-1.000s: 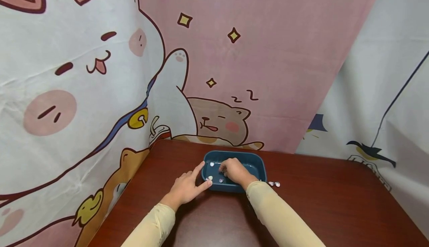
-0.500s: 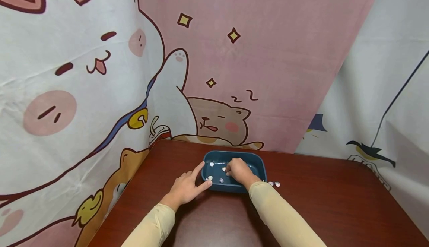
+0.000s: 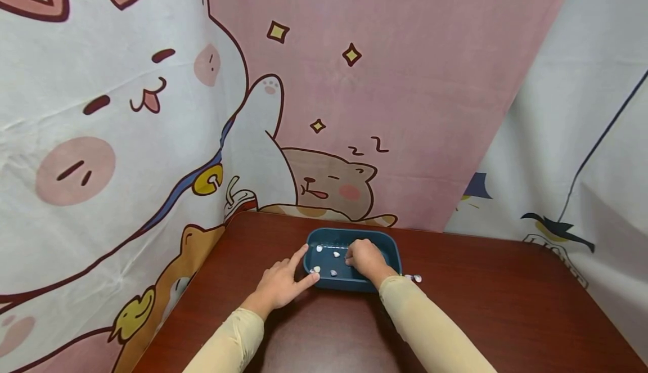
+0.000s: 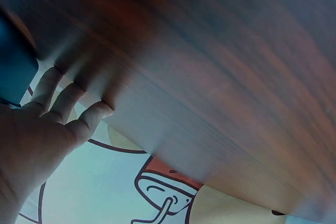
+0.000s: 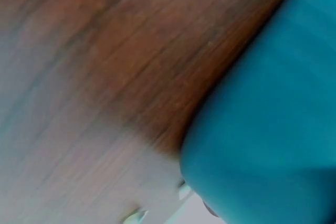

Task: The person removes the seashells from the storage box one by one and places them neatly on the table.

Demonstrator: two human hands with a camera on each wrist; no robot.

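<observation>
A dark blue-green rectangular tub [image 3: 344, 284] stands near the back of the table. Inside it, toward the left, lie several small whitish shell-like pieces [image 3: 336, 255]. My left hand [image 3: 278, 283] has its thumb and forefinger spread at the tub's left end; its other fingers [image 4: 66, 100] reach out beside the tub in the left wrist view. My right hand [image 3: 367, 257] is down inside the tub, fingers bent, fingertips just right of one piece. I cannot tell whether it pinches anything. The tub wall [image 5: 273, 129] fills the right of the right wrist view, where that hand is hidden.
More whitish pieces [image 3: 417, 278] lie on the reddish-brown table [image 3: 496, 288] just right of the tub. Behind and to the left hangs a cartoon-print cloth [image 3: 415, 108], close along the table's edges.
My right hand has moved a little rightward inside the tub, leaving a whitish piece in view to its left. My left hand has kept its place at the tub's left end.
</observation>
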